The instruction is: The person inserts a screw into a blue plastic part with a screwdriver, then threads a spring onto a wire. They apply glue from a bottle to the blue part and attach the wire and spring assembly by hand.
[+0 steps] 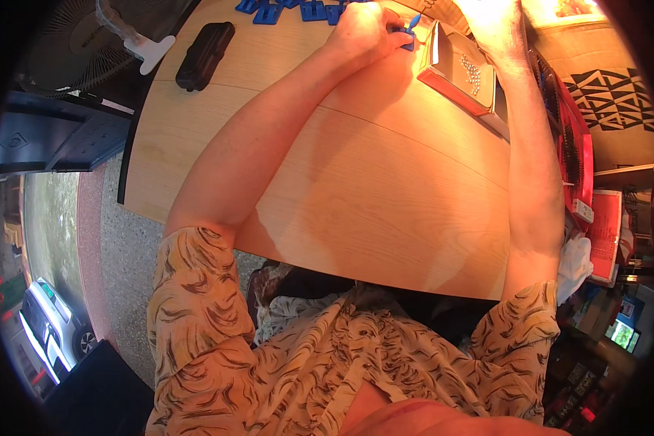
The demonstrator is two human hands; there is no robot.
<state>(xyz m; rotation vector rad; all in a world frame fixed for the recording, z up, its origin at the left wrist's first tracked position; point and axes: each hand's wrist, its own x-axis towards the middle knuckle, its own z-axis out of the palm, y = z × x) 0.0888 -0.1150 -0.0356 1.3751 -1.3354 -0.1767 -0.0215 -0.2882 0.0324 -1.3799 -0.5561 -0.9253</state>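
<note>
My left hand (365, 30) reaches far across the wooden table (370, 182) and closes on a small blue plastic part (410, 33). Several more blue parts (291, 10) lie in a row at the table's far edge, just left of that hand. My right hand (495, 23) is stretched out beyond an open red and white box (452, 81) that holds small silvery metal pieces (472, 73). Strong light washes out the right hand, so what its fingers hold is not visible.
A black case (205, 54) lies on the table's far left. A standing fan (87, 43) is beyond the left edge. Red trays and boxes (580, 160) crowd the right side, with a patterned black and white cloth (612, 97) behind them.
</note>
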